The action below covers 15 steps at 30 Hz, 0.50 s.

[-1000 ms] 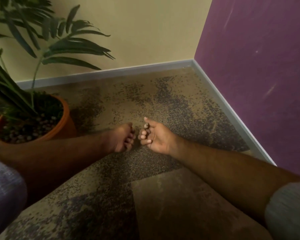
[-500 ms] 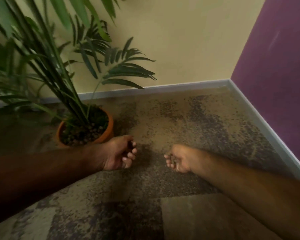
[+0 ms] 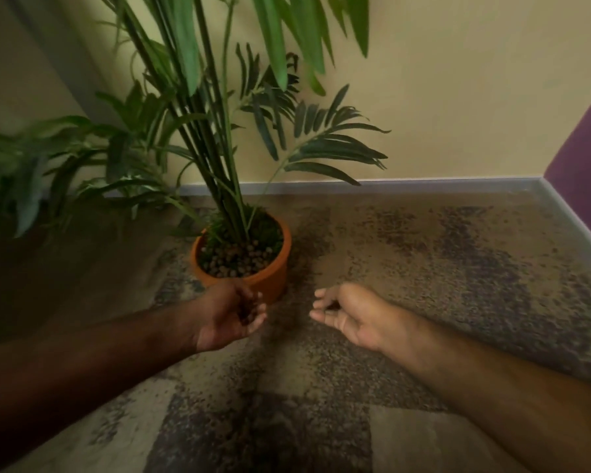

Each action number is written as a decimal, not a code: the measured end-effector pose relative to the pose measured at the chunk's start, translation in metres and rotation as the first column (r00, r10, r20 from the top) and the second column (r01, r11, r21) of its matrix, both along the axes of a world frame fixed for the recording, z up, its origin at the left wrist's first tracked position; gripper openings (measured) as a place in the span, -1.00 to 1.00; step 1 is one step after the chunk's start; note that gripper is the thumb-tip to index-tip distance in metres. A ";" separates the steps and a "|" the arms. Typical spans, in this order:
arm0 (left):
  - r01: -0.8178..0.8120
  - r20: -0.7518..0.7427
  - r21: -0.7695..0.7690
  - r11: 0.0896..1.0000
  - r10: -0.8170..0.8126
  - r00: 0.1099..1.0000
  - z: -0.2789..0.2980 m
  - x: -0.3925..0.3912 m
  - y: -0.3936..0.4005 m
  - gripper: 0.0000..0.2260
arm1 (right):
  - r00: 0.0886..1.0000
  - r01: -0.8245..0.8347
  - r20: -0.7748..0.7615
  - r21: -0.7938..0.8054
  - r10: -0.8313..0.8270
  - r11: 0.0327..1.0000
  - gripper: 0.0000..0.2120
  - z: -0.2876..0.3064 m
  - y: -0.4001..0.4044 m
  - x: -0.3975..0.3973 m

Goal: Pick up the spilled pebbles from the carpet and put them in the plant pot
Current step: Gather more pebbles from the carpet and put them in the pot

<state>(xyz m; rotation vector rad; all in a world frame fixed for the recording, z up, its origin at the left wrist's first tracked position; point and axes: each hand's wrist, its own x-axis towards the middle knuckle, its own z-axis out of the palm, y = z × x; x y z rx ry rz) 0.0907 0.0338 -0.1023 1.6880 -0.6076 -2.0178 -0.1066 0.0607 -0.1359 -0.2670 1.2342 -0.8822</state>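
A person's left hand [image 3: 231, 317], cupped around a small clutch of dark pebbles [image 3: 247, 308], hovered just before the rim of the orange plant pot [image 3: 273, 268] on the mottled carpet [image 3: 423, 254], while the right hand [image 3: 347, 314] hung loosely curled, seemingly empty.

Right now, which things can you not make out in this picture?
- Left hand, head view: dark bits in the cupped palm, too dim and blurred to count.
- Right hand: curled fingers hide the palm; any pebbles there are unseen.
- Carpet: speckled pattern could mask loose pebbles.
- Pot: stems and leaves cover its far side.
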 end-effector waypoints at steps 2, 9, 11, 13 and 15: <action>-0.112 -0.020 -0.065 0.992 0.111 0.994 0.004 0.020 -0.001 -0.84 | 0.996 0.022 0.089 -0.029 -0.019 0.999 -0.85 0.014 -0.008 0.010; -0.479 -0.178 -0.216 0.851 0.448 0.876 0.031 0.053 -0.016 -0.54 | 0.943 -0.021 0.325 -0.142 0.067 0.990 -0.38 0.056 -0.040 0.049; -0.508 -0.209 -0.256 0.823 0.466 0.860 0.037 0.057 -0.024 -0.44 | 0.942 -0.012 0.331 -0.131 0.055 0.991 -0.26 0.061 -0.050 0.058; -0.536 -0.242 -0.271 0.800 0.482 0.842 0.043 0.058 -0.030 -0.26 | 0.947 -0.004 0.317 -0.125 0.044 0.992 -0.17 0.064 -0.060 0.065; -0.530 -0.277 -0.276 0.802 0.462 0.843 0.044 0.058 -0.035 -0.17 | 0.946 -0.017 0.320 -0.128 0.058 0.992 -0.15 0.065 -0.066 0.067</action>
